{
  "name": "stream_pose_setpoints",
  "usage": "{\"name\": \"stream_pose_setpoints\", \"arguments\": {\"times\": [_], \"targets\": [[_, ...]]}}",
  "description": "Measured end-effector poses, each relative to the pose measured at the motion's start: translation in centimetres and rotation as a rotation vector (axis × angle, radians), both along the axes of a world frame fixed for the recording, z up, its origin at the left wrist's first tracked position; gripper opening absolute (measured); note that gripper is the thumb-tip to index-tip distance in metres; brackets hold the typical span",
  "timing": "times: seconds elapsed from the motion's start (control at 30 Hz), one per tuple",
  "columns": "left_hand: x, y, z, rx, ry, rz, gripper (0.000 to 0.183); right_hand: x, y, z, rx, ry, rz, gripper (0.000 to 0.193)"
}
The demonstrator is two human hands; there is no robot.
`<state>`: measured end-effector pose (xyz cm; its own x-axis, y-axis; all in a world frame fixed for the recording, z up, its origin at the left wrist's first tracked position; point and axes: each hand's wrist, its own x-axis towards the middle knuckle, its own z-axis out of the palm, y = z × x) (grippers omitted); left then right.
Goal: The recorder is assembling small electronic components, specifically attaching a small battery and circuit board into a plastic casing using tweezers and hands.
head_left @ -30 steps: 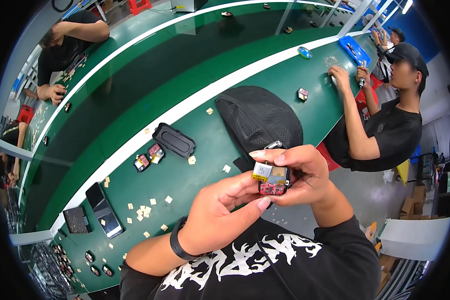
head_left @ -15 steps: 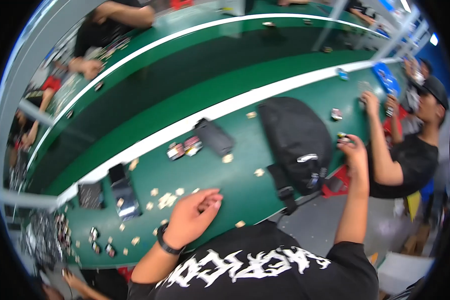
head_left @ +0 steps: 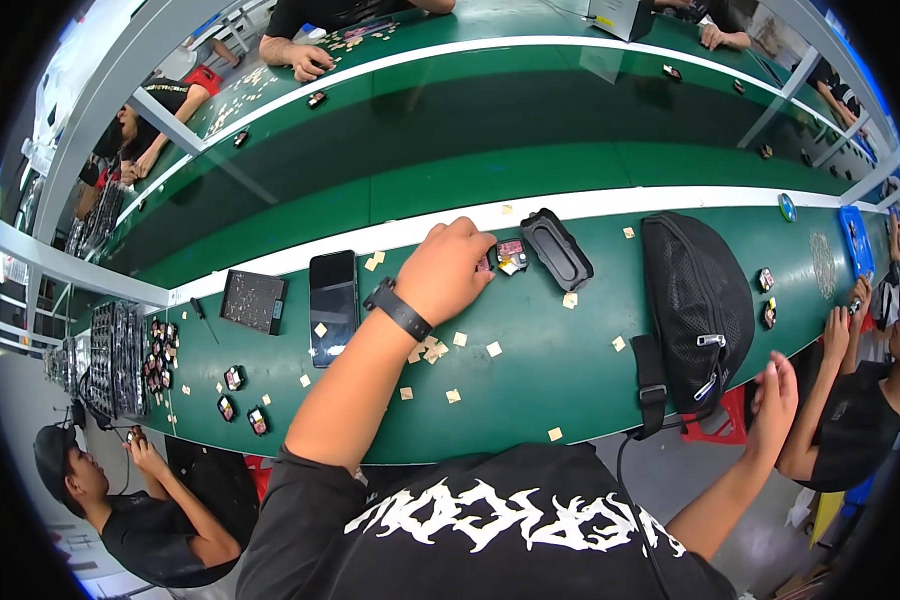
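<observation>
My left hand [head_left: 448, 268], with a black band at its wrist, reaches to the far side of the green table. Its fingers curl over a small electronic module [head_left: 484, 263], mostly hidden under them. A similar dark module with a red and white face [head_left: 510, 256] lies just right of the fingertips, beside an open black case [head_left: 557, 250]. My right hand [head_left: 776, 398] hangs off the table's near edge at the right, empty, fingers extended. Nearest to it are a black waist bag [head_left: 698, 300] and another small module [head_left: 769, 313] on the table.
Small pale square pieces [head_left: 433, 349] are scattered over the table. A black phone [head_left: 333, 300], a dark tray [head_left: 253, 301] and a screwdriver [head_left: 201, 315] lie left. Stacked clear trays [head_left: 118, 355] stand at the far left. Co-workers sit at both sides and across the conveyor belt [head_left: 390, 140].
The view has swung to the right. My left hand has moved forward to the modules near the case. My right hand has let go of a module, now on the table, and drawn back.
</observation>
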<state>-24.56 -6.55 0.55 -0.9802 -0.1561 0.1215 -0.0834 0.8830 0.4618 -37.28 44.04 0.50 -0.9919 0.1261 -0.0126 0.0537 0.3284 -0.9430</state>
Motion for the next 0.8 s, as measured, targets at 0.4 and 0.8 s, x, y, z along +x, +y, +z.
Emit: {"name": "stream_pose_setpoints", "arguments": {"times": [0.4, 0.8], "targets": [[6.8, 1.9, 1.0, 1.55, -0.222, 0.26, 0.023, 18.4, -5.4, -0.3, 0.172, -0.359, 0.972, 0.011], [17.3, 4.1, 5.6, 1.669, 0.066, 0.074, 0.044, 18.3, -25.3, 4.8, -0.214, 0.063, 1.061, 0.02]]}}
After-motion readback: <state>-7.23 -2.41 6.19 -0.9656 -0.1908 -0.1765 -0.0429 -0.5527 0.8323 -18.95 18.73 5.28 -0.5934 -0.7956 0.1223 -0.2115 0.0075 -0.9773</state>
